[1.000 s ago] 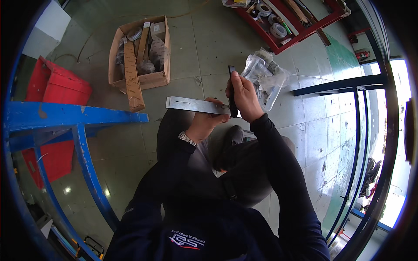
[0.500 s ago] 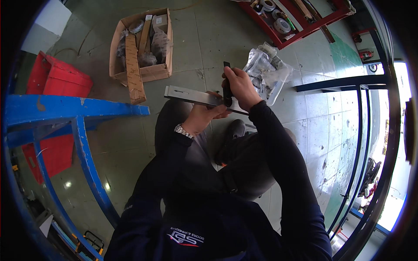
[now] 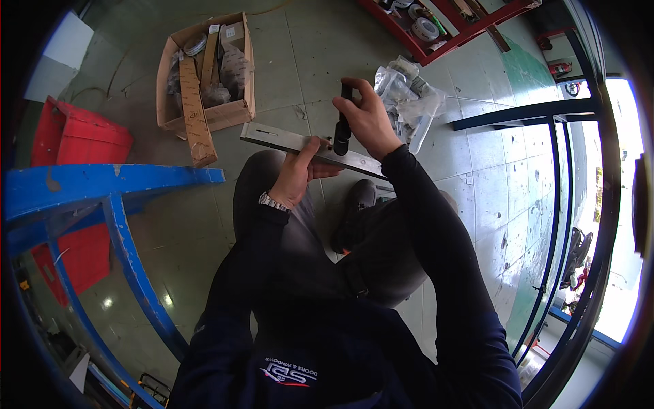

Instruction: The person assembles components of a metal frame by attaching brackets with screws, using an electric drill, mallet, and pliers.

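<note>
A long, flat silver metal bar (image 3: 271, 137) with a narrow slot near its left end lies slantwise above my knees. My left hand (image 3: 294, 176), with a metal watch band at its wrist, grips the bar near the middle, thumb on top and fingers underneath. My right hand (image 3: 371, 121) is closed round an upright black handle (image 3: 342, 136). The handle's lower end is at the bar's upper face, just right of my left thumb; whether the two touch I cannot tell. The bar's right end runs below my right wrist.
Ahead on the tiled floor stands a cardboard box (image 3: 235, 114) with wrapped parts, beside clear plastic bags (image 3: 421, 109). A blue metal frame (image 3: 146, 174) and red bins (image 3: 85, 140) are on the left. A red rack (image 3: 453, 44) is at far right, with dark frame bars (image 3: 524, 114) nearer.
The black handle has risen slightly with my right hand and shows more of its lower end. My left thumb now lies on top of the bar. The whole view has shifted a little.
</note>
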